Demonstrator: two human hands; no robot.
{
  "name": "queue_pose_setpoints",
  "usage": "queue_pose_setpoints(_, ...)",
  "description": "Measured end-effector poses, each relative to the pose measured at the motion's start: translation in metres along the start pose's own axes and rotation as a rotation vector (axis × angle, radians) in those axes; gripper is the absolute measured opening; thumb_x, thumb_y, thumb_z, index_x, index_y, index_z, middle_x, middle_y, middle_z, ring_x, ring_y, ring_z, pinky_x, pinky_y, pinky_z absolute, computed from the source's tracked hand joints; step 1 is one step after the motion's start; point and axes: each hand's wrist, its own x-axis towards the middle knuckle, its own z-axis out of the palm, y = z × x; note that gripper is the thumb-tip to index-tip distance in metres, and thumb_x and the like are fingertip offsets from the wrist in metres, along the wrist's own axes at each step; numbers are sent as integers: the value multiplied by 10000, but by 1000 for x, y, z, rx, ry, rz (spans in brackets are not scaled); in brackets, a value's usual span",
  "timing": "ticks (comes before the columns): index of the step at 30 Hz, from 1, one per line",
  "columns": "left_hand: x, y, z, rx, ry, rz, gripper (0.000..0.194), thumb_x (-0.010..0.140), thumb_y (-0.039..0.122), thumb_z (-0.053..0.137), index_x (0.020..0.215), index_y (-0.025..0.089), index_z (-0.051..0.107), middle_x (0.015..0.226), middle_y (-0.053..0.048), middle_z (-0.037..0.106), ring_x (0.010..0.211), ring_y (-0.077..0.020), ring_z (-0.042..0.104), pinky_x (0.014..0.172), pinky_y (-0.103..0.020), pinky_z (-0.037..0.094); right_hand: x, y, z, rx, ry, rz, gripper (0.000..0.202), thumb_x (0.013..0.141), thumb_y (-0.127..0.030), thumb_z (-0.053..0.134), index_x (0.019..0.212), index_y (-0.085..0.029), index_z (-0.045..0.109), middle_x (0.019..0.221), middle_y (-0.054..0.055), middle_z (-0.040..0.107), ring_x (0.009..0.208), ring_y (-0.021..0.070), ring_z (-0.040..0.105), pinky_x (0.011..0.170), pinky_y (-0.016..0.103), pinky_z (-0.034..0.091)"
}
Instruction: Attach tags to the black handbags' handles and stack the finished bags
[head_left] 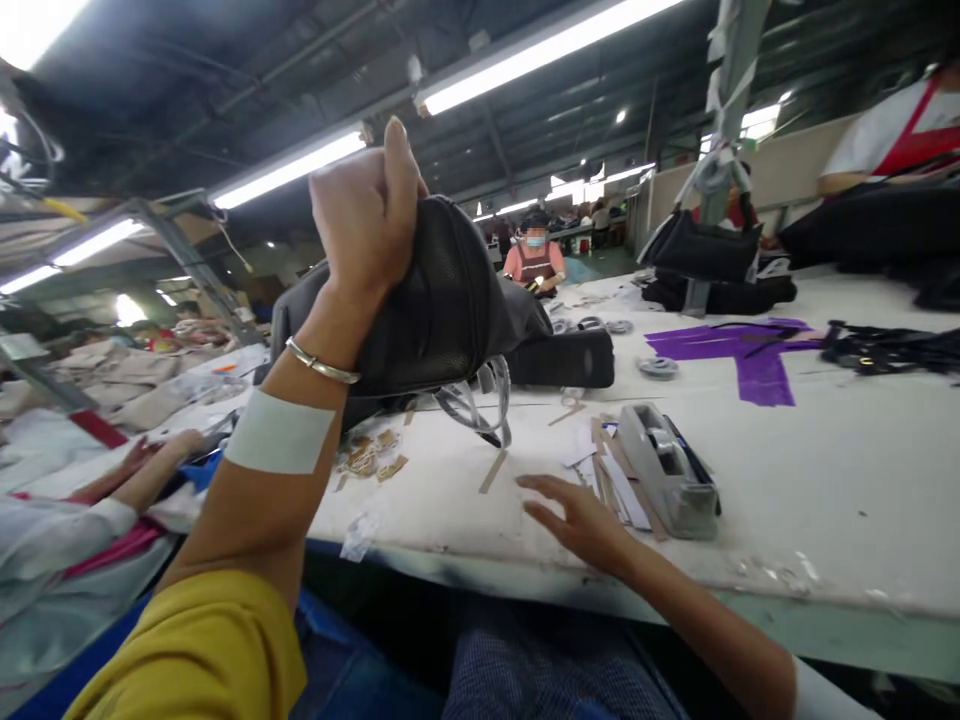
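My left hand [367,205] is raised and closed at the upper end of a black leather bag [442,310], holding it tilted above the table; most of the fingers are hidden. Grey loops [480,400] hang below the bag. My right hand [577,515] is held low over the near part of the table with its fingers stretched out and nothing in it. Just beyond its fingertips lies a thin brown strip [493,472]. To its right are a grey tape dispenser [679,490] and a bundle of paper and card strips [619,480].
Another black bag [562,357] lies behind the raised one. Purple material [761,355] and black straps [892,348] are farther right. A black bag hangs from a post [701,250]. A co-worker's arms [154,470] are at left; a person [534,260] sits opposite.
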Motion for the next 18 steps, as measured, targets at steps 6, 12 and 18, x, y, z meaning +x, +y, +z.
queue_pose_setpoints(6, -26, 0, -30, 46, -13, -1, 619, 988, 423, 248, 791, 120, 750, 557, 19, 571, 513, -50, 510, 596, -189, 338, 50, 29, 94, -413, -343, -199, 651, 873, -598, 438, 1402, -219, 418, 1508, 108, 331, 1391, 311, 262, 1132, 490, 191)
queue_pose_setpoints(12, -41, -20, -33, 55, 9, -99, 630, 990, 439, 266, 787, 78, 741, 522, 10, 537, 490, -45, 450, 583, -206, 326, 64, 87, 81, -553, -276, -68, 565, 901, -481, 460, 1375, -173, 450, 1463, 116, 409, 1359, 288, 334, 1133, 486, 173)
queue_pose_setpoints(18, -90, -10, -4, 68, -106, -205, 568, 979, 444, 273, 795, 131, 709, 671, -47, 651, 622, -107, 578, 638, -249, 370, 26, 86, 14, -254, 128, 217, 507, 903, -516, 413, 1224, -175, 606, 1327, 137, 561, 1290, 304, 439, 1093, 514, 290)
